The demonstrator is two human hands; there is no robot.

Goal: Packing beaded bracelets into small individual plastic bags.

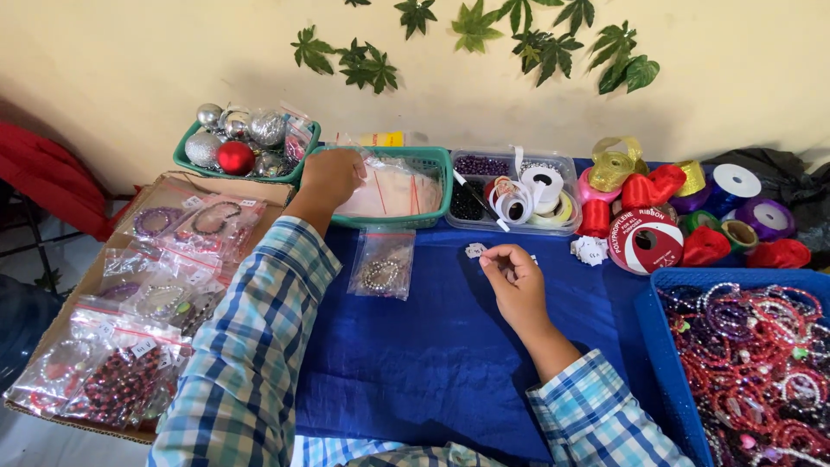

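Left hand (331, 175) reaching far into the green basket (432, 160), grip curled over the clear zip bags (389, 190); closed on one or not, cannot tell. Right hand (510, 272) resting on the blue table (415, 346), grip pinching a small white tag (475, 251). Bagged bead bracelet (381, 270) lying between the hands, near the basket. Best done by lifting a single bag only, keeping the tag pinched flat and steady. Blue tray of bracelets (670, 285) at right.

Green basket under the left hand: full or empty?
Partly full. The green basket holds clear plastic bags, and the left hand reaches into it.
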